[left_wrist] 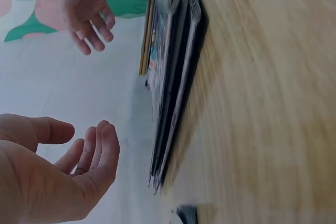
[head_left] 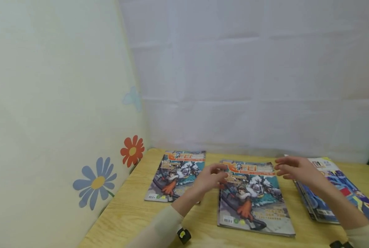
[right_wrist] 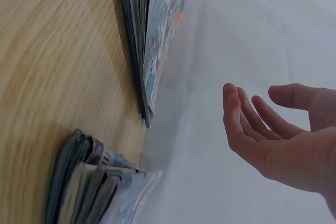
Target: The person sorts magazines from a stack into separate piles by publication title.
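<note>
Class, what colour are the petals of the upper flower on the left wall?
Red-orange petals around a yellow centre; clearest in the head view.

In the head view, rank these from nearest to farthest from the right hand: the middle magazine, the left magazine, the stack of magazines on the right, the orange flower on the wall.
From the right hand:
1. Stack of magazines, right side, under the wrist; too close to call against 2.
2. Middle magazine, just left.
3. Left magazine, beyond the left hand.
4. Orange flower, far left wall.
</note>
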A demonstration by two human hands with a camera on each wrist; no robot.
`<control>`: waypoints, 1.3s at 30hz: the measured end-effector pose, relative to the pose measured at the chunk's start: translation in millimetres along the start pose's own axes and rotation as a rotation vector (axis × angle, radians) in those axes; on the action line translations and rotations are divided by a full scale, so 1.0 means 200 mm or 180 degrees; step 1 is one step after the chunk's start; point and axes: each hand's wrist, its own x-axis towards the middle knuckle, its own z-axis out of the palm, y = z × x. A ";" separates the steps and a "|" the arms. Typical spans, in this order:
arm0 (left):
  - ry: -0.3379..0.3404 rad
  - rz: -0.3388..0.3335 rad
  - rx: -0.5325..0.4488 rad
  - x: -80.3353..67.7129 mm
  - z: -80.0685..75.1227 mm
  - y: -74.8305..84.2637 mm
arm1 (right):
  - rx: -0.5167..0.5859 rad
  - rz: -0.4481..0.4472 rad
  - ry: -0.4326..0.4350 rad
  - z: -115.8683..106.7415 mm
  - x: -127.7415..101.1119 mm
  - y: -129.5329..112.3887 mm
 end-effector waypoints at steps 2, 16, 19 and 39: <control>0.0052 -0.0025 -0.0005 0.01 -0.02 -0.01 | -0.0042 -0.0016 0.0038 0.01 0.00 0.01; 0.0138 -0.0215 0.0099 0.05 -0.09 -0.02 | -0.0132 0.0183 0.0068 -0.02 -0.02 0.05; 0.0119 -0.0285 0.0158 0.05 -0.09 -0.03 | -0.0143 0.0266 0.0000 -0.01 -0.01 0.06; -0.0001 -0.0758 0.0082 0.08 -0.08 -0.06 | 0.0105 0.0850 -0.0460 0.05 0.01 0.17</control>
